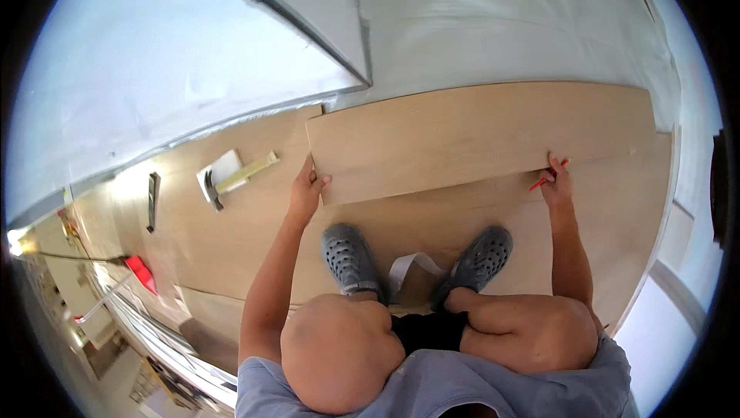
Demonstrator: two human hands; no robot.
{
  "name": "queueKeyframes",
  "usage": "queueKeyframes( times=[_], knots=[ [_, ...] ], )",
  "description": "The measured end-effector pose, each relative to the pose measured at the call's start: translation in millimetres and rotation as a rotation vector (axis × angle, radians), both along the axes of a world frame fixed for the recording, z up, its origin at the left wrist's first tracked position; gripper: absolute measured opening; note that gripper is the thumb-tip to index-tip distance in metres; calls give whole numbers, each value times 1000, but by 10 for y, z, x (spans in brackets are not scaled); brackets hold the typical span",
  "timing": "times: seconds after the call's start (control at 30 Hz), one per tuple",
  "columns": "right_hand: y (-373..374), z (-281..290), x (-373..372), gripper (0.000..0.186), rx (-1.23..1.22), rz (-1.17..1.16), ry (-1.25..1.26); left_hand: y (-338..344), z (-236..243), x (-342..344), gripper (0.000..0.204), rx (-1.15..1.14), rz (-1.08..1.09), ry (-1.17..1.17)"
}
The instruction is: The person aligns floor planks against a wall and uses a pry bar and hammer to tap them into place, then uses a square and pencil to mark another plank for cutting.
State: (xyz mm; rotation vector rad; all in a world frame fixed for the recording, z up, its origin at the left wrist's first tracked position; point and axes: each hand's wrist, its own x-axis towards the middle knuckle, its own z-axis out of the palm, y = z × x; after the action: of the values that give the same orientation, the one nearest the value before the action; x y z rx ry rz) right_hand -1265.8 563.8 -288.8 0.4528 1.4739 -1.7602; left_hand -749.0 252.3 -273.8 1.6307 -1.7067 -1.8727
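Tan flooring plank (478,137), centre to upper right of frame: my left hand (307,185) pinches its left end, my right hand (558,183) its lower edge plus a red pencil (538,184), which could slip underneath if those fingers loosen.
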Motion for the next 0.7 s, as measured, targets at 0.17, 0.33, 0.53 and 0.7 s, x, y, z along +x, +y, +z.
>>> queueKeyframes(
  times=[0.17, 0.33, 0.53, 0.7],
  knots=[
    [216, -173, -189, 8, -71, 14, -38, 37, -85, -240, 74, -135, 16, -61],
    [202, -135, -229, 9, -23, 49, -25, -21, -378, -349, 73, -385, -109, -199],
    [402, -200, -433, 14, 118, 322, -2, -10, -188, -540, 67, -437, -161, -375],
    [317, -54, -352, 26, 223, 417, 61, -524, -313, -598, 58, -673, -182, -477]
  ],
)
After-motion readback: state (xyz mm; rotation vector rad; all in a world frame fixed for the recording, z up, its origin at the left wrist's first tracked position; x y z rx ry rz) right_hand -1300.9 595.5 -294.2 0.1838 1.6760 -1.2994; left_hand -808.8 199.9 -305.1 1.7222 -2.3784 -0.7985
